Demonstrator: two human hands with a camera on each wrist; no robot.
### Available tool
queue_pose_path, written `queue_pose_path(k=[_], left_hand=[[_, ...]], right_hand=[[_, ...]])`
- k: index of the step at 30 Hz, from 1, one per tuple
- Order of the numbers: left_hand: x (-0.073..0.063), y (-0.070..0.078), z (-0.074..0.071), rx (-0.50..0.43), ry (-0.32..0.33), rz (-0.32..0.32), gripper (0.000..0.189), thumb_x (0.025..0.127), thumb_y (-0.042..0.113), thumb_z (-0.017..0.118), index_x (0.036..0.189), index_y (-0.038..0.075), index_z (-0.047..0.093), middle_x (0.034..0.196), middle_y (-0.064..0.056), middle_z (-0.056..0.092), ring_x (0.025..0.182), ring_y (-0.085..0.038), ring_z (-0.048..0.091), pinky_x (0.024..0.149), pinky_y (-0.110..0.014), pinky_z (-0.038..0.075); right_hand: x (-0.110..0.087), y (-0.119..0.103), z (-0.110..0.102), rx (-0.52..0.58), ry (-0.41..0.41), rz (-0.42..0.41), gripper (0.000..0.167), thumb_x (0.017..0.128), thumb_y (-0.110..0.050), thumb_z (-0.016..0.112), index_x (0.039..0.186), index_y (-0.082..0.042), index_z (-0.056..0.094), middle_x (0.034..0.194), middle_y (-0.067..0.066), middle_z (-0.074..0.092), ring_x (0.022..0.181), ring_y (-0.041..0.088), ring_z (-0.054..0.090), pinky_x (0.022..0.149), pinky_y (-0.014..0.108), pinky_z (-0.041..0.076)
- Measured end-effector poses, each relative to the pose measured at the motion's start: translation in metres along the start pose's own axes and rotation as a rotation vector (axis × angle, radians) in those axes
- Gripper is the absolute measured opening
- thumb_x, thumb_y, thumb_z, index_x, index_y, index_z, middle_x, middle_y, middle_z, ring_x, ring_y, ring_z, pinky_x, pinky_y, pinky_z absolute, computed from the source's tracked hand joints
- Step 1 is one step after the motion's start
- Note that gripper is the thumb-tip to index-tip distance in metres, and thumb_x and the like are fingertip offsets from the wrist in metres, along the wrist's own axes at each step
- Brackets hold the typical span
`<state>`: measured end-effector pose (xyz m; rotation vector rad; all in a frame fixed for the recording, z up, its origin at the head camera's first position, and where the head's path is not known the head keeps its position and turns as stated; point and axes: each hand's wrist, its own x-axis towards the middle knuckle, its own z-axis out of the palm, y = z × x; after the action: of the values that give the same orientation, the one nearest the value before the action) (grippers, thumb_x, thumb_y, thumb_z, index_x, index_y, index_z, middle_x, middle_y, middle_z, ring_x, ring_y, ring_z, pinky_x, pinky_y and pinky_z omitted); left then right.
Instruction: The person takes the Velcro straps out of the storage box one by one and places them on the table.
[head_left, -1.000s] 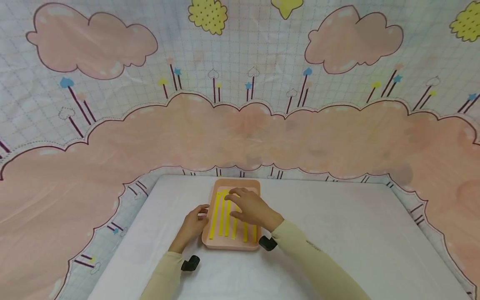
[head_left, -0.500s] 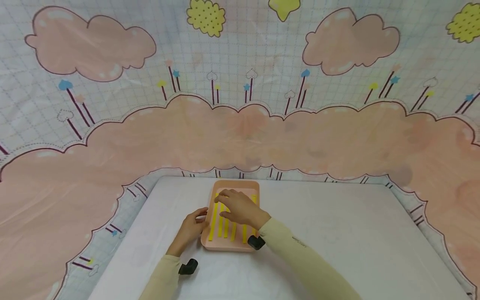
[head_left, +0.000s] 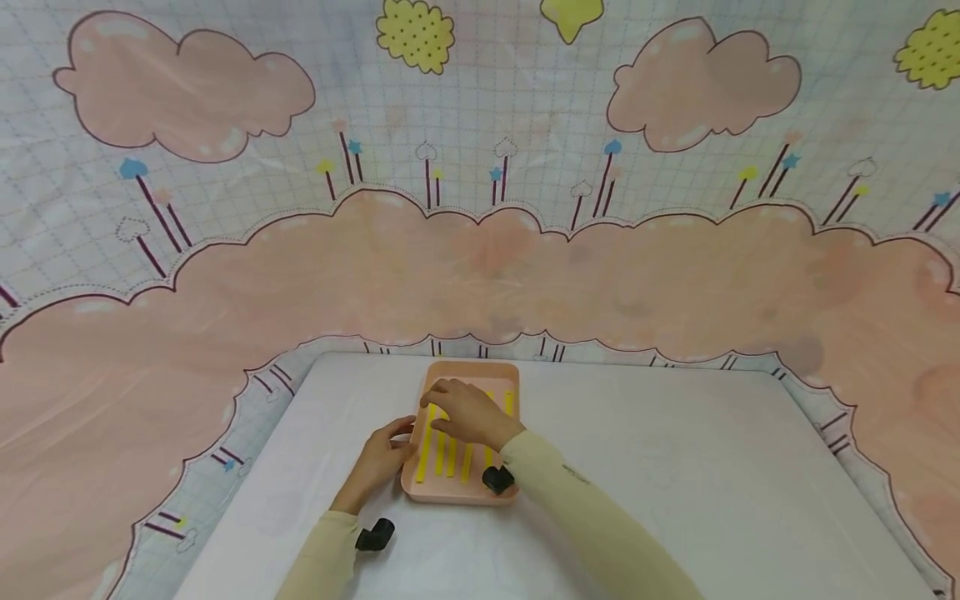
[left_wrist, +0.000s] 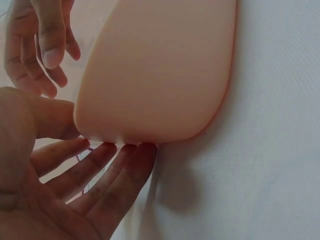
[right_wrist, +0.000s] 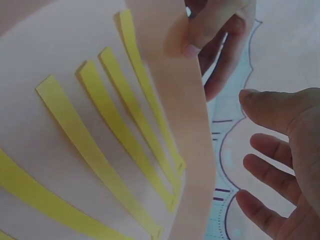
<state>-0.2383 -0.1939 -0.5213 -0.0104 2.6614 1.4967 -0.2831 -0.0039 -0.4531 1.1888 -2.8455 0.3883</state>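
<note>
A shallow peach-coloured tray [head_left: 472, 367] stands on the white table, with several flat yellow strips [right_wrist: 90, 146] lying lengthwise inside it, side by side. My left hand [head_left: 378, 460] holds the tray by its left edge. In the left wrist view its thumb lies at the rim and the fingertips [left_wrist: 147, 150] touch the outer wall. My right hand [head_left: 468, 414] hovers over the tray's left part, fingers loosely bent and apart, holding nothing. It hides parts of some strips in the head view.
A black wrist camera [head_left: 375, 535] juts from the left sleeve, and another black camera [head_left: 497, 479] from the right sleeve, over the tray's near right corner. The white table [head_left: 660, 467] stretches to both sides. A printed cloth [head_left: 480, 275] with clouds hangs behind.
My right hand has shifted left across the tray, uncovering strips on the right side and covering more on the left. The left hand keeps its hold at the left edge.
</note>
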Motion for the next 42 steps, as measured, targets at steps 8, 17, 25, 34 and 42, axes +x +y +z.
queue_pose_path(k=[8, 17, 25, 34, 42], left_hand=[[0.0, 0.004, -0.002, -0.005, -0.006, 0.001, 0.05, 0.092, 0.005, 0.062, 0.14, 0.002, 0.051, 0.132, -0.025, 0.06, 0.109, -0.036, 0.066, 0.083, -0.037, 0.057], [0.0, -0.001, -0.001, -0.016, 0.002, -0.014, 0.05, 0.092, 0.005, 0.063, 0.14, 0.004, 0.052, 0.131, -0.022, 0.061, 0.108, -0.032, 0.066, 0.08, -0.034, 0.057], [-0.001, 0.001, 0.0, -0.022, 0.011, -0.019, 0.05, 0.092, 0.007, 0.063, 0.141, 0.005, 0.052, 0.132, -0.021, 0.06, 0.108, -0.033, 0.066, 0.079, -0.033, 0.057], [-0.003, 0.001, -0.001, -0.03, 0.011, -0.025, 0.049, 0.092, 0.008, 0.063, 0.14, 0.007, 0.053, 0.132, -0.019, 0.061, 0.106, -0.028, 0.067, 0.078, -0.032, 0.056], [-0.003, 0.0, -0.001, -0.047, 0.015, -0.008, 0.048, 0.091, 0.006, 0.063, 0.138, 0.006, 0.055, 0.131, -0.021, 0.062, 0.103, -0.028, 0.067, 0.075, -0.031, 0.056]], right_hand=[[0.008, 0.003, 0.009, -0.024, -0.016, 0.015, 0.028, 0.093, -0.029, 0.068, 0.121, -0.024, 0.069, 0.126, -0.003, 0.063, 0.113, 0.016, 0.059, 0.099, 0.036, 0.05], [0.012, 0.007, 0.021, -0.033, -0.051, 0.042, 0.027, 0.093, -0.029, 0.068, 0.12, -0.029, 0.069, 0.125, -0.004, 0.065, 0.116, 0.018, 0.059, 0.098, 0.041, 0.05], [0.017, 0.011, 0.033, -0.041, -0.083, 0.04, 0.024, 0.093, -0.029, 0.068, 0.116, -0.03, 0.07, 0.117, -0.004, 0.066, 0.11, 0.017, 0.06, 0.095, 0.042, 0.049], [0.02, 0.011, 0.041, -0.036, -0.111, 0.046, 0.024, 0.091, -0.027, 0.07, 0.115, -0.033, 0.072, 0.111, -0.004, 0.067, 0.106, 0.015, 0.059, 0.097, 0.045, 0.046], [0.02, 0.009, 0.045, 0.027, -0.147, 0.065, 0.023, 0.093, -0.026, 0.068, 0.113, -0.034, 0.074, 0.106, -0.006, 0.069, 0.1, 0.013, 0.057, 0.094, 0.038, 0.042]])
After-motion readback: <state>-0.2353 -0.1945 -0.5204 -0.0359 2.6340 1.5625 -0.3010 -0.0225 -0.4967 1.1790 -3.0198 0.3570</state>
